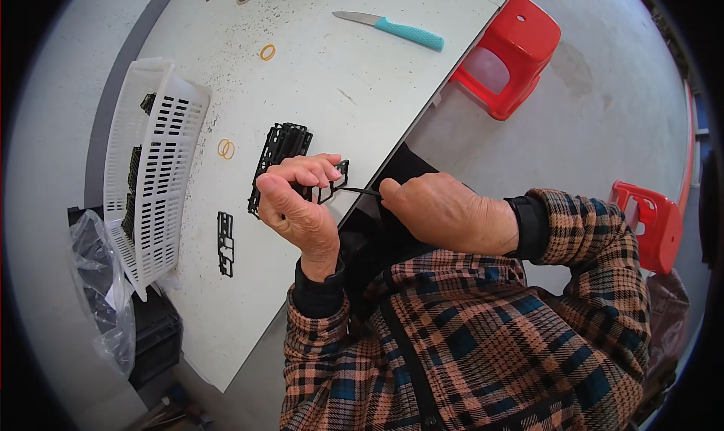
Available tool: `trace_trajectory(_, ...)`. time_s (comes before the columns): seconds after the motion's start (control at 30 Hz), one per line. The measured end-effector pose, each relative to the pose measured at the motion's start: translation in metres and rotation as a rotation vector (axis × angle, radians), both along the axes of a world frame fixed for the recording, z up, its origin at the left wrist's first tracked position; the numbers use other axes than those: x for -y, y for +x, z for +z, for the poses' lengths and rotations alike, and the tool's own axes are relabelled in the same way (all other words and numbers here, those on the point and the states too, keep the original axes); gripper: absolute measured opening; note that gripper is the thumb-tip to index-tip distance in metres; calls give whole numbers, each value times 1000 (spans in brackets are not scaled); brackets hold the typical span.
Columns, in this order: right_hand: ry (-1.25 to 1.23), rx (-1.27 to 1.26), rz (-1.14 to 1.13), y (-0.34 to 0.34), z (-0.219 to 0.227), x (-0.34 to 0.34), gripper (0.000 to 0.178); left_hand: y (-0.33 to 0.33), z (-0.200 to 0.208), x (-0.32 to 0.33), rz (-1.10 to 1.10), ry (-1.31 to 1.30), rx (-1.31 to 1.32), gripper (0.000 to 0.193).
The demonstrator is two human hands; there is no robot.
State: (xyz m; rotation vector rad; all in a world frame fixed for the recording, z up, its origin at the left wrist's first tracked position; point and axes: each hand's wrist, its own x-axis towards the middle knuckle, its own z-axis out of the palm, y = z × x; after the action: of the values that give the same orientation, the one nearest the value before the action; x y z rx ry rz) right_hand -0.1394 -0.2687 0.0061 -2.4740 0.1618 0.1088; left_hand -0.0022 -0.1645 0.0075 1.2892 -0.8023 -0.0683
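Near the table's front edge, my left hand [302,208] grips a black plastic frame [344,173], its fingers curled over part of it. Closed in a fist, my right hand [445,212] holds a thin dark tool [360,191] whose handle is hidden in the palm. The tool's tip reaches the lower edge of the frame; its exact kind cannot be made out. Just beyond my left hand lies a stack of similar black frames [285,143], partly covered by the fingers. A single flat black frame [225,244] rests apart, to the left on the table.
A white slatted basket [172,159] with black pieces inside stands at the table's left edge. Rubber bands [226,149] and a turquoise-handled knife [407,33] lie on the white table [317,84], which is sprinkled with dark specks. Right of it stands a red stool [520,46].
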Motion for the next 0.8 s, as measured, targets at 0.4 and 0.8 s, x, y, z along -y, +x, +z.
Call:
trace_trajectory(0.4,-232,137,-9,1,-18,-6,10,-2,1,-1,-25,-26,17,57)
trace_trajectory(0.8,-100,225,34,-3,-4,11,11,-1,0,-3,-37,-7,47,56)
